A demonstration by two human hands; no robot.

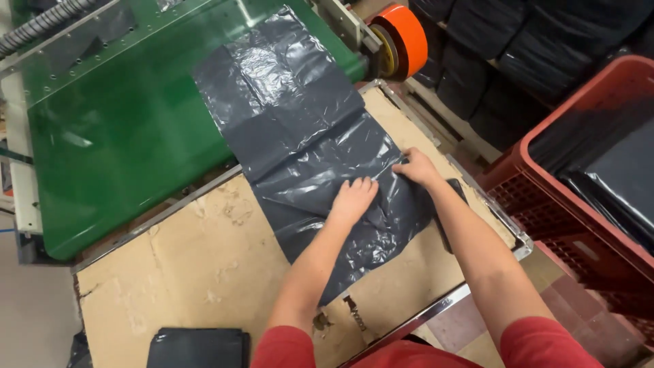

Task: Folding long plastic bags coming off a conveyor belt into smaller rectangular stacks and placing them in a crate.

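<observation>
A long dark grey plastic bag (300, 129) lies flat, reaching from the green conveyor belt (116, 150) onto the cardboard-covered table (204, 259). My left hand (353, 199) presses palm-down on the near part of the bag, fingers together. Just to its right, my right hand (415, 168) pinches the bag's right edge, where the plastic is creased.
A red plastic crate (531, 170) with stacked dark bags stands at the right. An orange roller wheel (402, 37) sits at the conveyor's end. A folded dark bag (197, 347) lies at the table's near left edge. Dark bundles are piled at the top right.
</observation>
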